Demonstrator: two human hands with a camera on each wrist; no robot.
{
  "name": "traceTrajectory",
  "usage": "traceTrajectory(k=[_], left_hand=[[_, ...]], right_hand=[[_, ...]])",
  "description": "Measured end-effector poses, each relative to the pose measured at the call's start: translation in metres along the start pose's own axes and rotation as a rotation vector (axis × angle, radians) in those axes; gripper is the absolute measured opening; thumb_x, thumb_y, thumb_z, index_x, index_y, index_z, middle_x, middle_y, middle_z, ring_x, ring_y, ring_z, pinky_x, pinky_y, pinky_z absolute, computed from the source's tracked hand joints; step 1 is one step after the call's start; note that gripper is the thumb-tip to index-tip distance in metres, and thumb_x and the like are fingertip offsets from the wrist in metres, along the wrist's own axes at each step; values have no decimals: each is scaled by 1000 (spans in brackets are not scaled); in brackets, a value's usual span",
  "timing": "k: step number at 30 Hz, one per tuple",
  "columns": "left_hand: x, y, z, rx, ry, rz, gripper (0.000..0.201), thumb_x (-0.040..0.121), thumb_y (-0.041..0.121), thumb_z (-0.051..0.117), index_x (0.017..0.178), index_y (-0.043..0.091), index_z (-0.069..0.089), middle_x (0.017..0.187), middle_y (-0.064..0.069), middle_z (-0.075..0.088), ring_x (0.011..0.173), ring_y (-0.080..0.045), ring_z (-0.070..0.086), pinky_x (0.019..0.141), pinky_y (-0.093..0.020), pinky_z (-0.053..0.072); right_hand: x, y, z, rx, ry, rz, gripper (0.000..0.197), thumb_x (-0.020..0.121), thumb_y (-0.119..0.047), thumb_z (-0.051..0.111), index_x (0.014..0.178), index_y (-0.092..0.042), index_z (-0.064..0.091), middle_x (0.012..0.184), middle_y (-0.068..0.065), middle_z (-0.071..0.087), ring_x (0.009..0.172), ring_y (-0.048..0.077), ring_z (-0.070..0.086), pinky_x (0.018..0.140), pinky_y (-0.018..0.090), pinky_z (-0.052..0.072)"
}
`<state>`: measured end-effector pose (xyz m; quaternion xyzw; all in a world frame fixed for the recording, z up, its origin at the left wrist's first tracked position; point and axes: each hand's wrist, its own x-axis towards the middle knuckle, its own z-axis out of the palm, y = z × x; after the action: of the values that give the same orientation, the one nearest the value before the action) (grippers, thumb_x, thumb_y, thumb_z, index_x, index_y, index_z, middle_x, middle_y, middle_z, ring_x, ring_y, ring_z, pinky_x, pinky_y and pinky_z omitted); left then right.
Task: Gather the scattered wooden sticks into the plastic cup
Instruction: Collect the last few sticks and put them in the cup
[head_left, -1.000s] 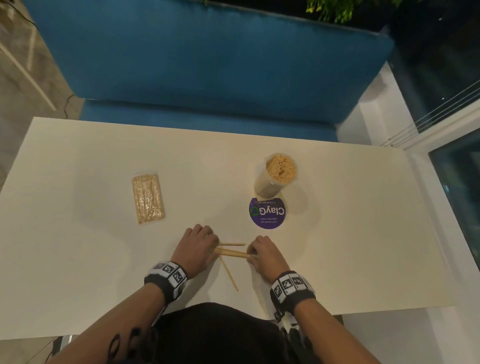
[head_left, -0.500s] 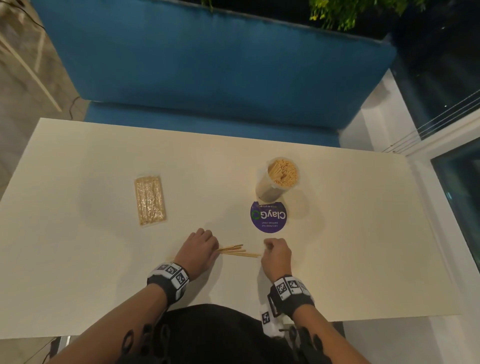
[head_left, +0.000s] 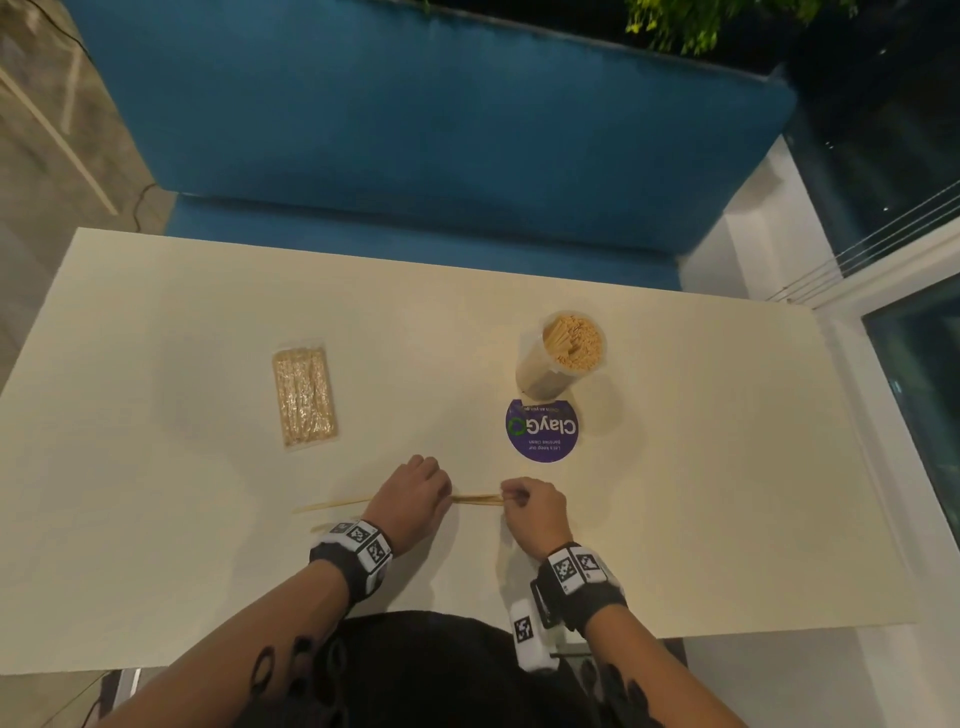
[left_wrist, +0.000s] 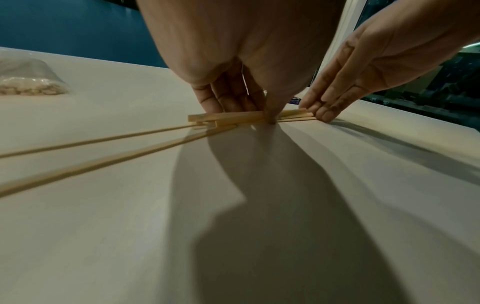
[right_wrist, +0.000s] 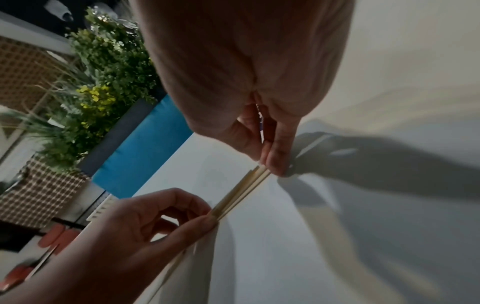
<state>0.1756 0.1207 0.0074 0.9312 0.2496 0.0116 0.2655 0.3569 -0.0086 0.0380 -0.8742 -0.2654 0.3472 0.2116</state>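
Note:
A small bundle of wooden sticks (head_left: 478, 500) lies on the white table (head_left: 701, 493) near its front edge, between my two hands. My left hand (head_left: 441, 493) pinches the bundle's left part (left_wrist: 241, 119) against the table. My right hand (head_left: 511, 496) pinches the bundle's right end (right_wrist: 259, 170) between thumb and fingers. Two longer sticks (left_wrist: 91, 142) run out to the left past my left hand (right_wrist: 207, 218). The clear plastic cup (head_left: 566, 358) stands upright behind my right hand, packed with sticks.
A round purple sticker (head_left: 543, 430) lies flat just in front of the cup. A sealed clear packet of sticks (head_left: 304, 397) lies at the left. A blue bench (head_left: 415, 130) runs behind the table, and a window frame (head_left: 883, 291) is at the right.
The stick that lay slanted toward me has joined the bundle. My right hand closed in from the right and took hold of the bundle's end. Two sticks now show left of my left hand.

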Motion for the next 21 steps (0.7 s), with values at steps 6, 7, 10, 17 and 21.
traceTrajectory(k=[6, 7, 10, 17, 21], left_hand=[[-29, -14, -34, -18, 101, -84, 36, 83, 42, 71, 110, 21, 62, 106, 3, 57, 92, -19, 52, 77, -35, 47], [-38, -21, -41, 2, 109, -109, 41, 81, 45, 71, 112, 21, 60, 107, 4, 56, 93, -19, 51, 78, -36, 46], [-67, -50, -53, 66, 70, -178, 48, 76, 51, 75, 110, 21, 59, 106, 3, 55, 93, -20, 50, 79, -37, 48], [-92, -74, -43, -3, 99, -195, 9, 91, 25, 67, 88, 17, 64, 88, 2, 59, 80, -21, 52, 69, -38, 53], [-91, -67, -39, 60, 37, -204, 21, 81, 5, 79, 84, 14, 60, 83, -3, 56, 73, -22, 53, 57, -34, 52]], right_hand=[[12, -21, -3, -146, -40, -229, 39, 89, -9, 71, 126, -16, 65, 120, 1, 59, 110, 17, 55, 101, 32, 49], [12, -25, -1, -225, -79, -326, 42, 87, -16, 74, 128, -18, 64, 121, 0, 58, 113, 18, 51, 102, 33, 46], [12, -38, 14, -447, -198, -559, 49, 83, -30, 80, 128, -23, 63, 123, -3, 55, 113, 17, 44, 97, 31, 39], [9, -43, 40, -517, -176, -711, 4, 91, -10, 73, 92, -10, 69, 98, 4, 60, 94, 23, 54, 78, 38, 54], [7, -44, 34, -637, -143, -635, 3, 93, -5, 67, 96, -5, 66, 99, 11, 60, 93, 28, 55, 78, 37, 53]])
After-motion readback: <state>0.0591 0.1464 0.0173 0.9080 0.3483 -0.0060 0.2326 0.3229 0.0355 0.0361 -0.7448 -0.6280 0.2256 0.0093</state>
